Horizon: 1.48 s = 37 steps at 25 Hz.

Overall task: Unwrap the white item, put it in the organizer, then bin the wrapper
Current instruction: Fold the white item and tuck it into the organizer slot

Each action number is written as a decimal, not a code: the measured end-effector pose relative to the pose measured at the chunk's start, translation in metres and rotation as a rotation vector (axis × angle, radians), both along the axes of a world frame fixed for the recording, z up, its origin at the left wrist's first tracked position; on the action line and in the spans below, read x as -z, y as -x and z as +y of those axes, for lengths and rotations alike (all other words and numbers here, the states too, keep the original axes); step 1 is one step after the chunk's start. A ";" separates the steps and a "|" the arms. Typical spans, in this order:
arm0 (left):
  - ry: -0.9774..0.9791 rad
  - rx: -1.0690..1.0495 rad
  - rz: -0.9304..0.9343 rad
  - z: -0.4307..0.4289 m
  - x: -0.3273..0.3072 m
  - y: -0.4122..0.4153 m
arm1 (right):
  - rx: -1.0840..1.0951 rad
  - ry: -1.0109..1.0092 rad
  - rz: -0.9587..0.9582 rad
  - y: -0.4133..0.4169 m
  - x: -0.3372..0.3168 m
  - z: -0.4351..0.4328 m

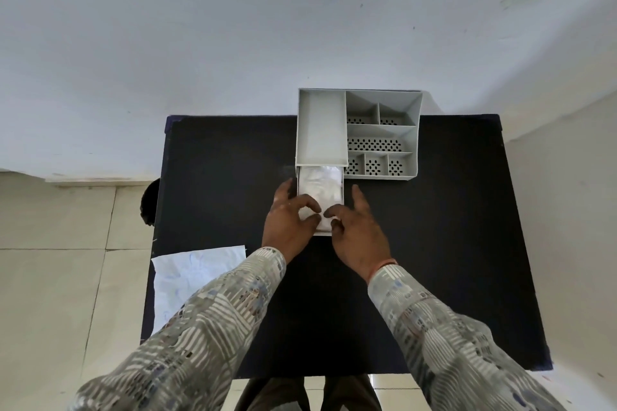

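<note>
A grey organizer (380, 130) stands at the far edge of the black table, with its lower left drawer (342, 187) pulled out toward me. The white item (320, 185) lies crinkled inside that drawer. My left hand (288, 223) curls over the item's near end, thumb and forefinger pinching it. My right hand (359, 230) pinches the same end from the right, its other fingers spread beside the drawer. Both hands hide the drawer's front. The flattened white wrapper (187, 277) lies at the table's left edge, partly under my left sleeve.
The black table (434, 243) stands against a white wall. The organizer's right half has several empty perforated compartments (374, 145). A dark round object (148, 203) shows beyond the table's left edge, over a tiled floor (50, 277).
</note>
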State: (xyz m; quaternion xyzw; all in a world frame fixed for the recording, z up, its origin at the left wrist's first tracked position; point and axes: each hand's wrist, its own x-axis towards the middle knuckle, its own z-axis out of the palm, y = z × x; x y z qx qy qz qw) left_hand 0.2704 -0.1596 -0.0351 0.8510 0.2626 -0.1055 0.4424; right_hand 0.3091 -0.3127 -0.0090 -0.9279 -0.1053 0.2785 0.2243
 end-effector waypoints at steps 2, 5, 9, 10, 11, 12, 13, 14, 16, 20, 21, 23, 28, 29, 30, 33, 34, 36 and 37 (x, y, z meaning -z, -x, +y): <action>0.040 0.007 0.051 -0.006 0.003 0.000 | -0.044 0.026 0.077 -0.001 0.006 0.004; 0.020 0.015 0.081 -0.009 0.002 -0.001 | -0.050 -0.003 0.073 -0.009 0.007 0.008; -0.005 0.017 0.057 -0.001 0.000 0.000 | 0.003 0.008 0.012 -0.020 0.004 0.001; -0.024 0.018 0.057 0.000 -0.001 0.000 | -0.019 0.053 -0.014 -0.021 0.004 0.000; -0.046 0.027 0.075 0.001 -0.002 -0.001 | -0.061 0.109 -0.031 -0.021 0.004 0.000; -0.064 0.044 0.099 0.001 -0.003 -0.002 | -0.105 0.167 -0.025 -0.021 0.005 0.002; -0.069 0.061 0.121 0.001 -0.003 -0.004 | -0.142 0.214 -0.014 -0.020 0.005 0.003; -0.062 0.074 0.137 0.000 -0.003 -0.005 | -0.172 0.247 -0.006 -0.020 0.006 0.005; -0.064 0.090 0.139 -0.001 -0.002 -0.008 | -0.198 0.261 0.001 -0.022 0.004 0.006; -0.123 0.055 0.036 0.002 -0.008 -0.003 | -0.150 0.125 -0.029 -0.017 -0.002 -0.005; -0.160 0.058 -0.008 0.003 -0.011 0.003 | -0.175 0.129 -0.034 -0.013 -0.004 -0.010; -0.278 0.160 -0.058 0.007 -0.015 0.018 | -0.278 0.240 -0.039 -0.002 -0.007 -0.020; -0.483 0.404 0.040 0.011 -0.013 0.033 | -0.391 0.404 -0.151 -0.001 0.000 -0.022; -0.476 0.388 0.023 0.012 -0.014 0.031 | -0.401 0.394 -0.161 -0.003 0.000 -0.018; -0.475 0.387 0.006 0.012 -0.013 0.028 | -0.413 0.387 -0.167 -0.004 0.000 -0.016; -0.478 0.425 0.011 0.010 -0.015 0.022 | -0.438 0.411 -0.164 -0.004 0.000 -0.011; -0.477 0.433 0.020 0.010 -0.016 0.020 | -0.441 0.418 -0.168 -0.005 -0.001 -0.010; -0.476 0.427 0.005 0.010 -0.019 0.014 | -0.432 0.422 -0.184 -0.012 -0.004 -0.007; -0.479 0.416 -0.017 0.011 -0.020 0.009 | -0.419 0.421 -0.192 -0.018 -0.006 -0.005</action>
